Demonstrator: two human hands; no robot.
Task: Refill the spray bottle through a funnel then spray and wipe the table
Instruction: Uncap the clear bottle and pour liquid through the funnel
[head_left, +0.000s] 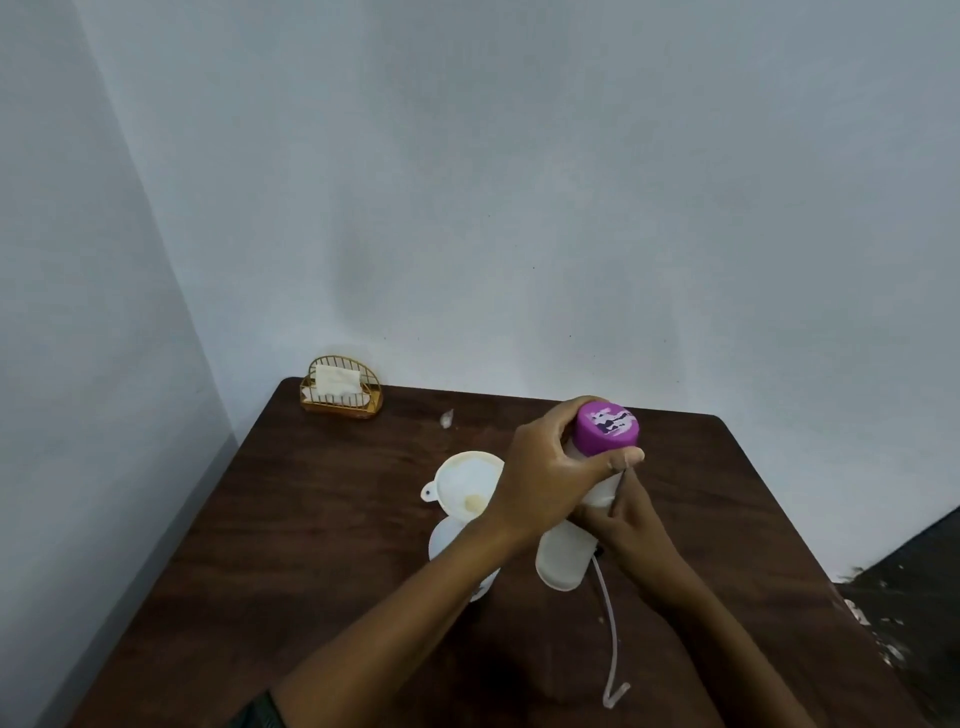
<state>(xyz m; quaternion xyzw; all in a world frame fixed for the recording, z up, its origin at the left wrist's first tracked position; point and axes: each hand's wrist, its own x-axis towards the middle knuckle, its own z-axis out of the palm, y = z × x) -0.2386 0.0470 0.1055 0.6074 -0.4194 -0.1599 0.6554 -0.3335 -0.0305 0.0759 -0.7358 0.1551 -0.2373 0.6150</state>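
Both hands are working over the dark brown wooden surface (311, 545) right now. The left hand (545, 467) is closing its grip round the round purple cap (607, 428) of a white plastic refill bottle (563, 564), fingers curling behind the cap and thumb pressing across just under it. The right hand (626, 519) is gripping the bottle's body lower down, fingers wrapped round it, and the bottle is tilting with its base towards the camera.

Just to the left, a white plastic funnel (462, 480) is sitting in the top of a pale translucent spray bottle (447, 545), which the left forearm is largely hiding. A thin clear dip tube (614, 623) is lying on the surface beside the right wrist; the spray head itself is hidden.

So the set-up looks done: sprayer off, funnel in place. The cap is still on, so pouring is not yet happening, and I cannot tell whether any liquid is in the spray bottle. Refitting the sprayer, spraying and wiping all look to be ahead. At the far corner, white paper napkins are waiting in a gold wire holder (340, 392).
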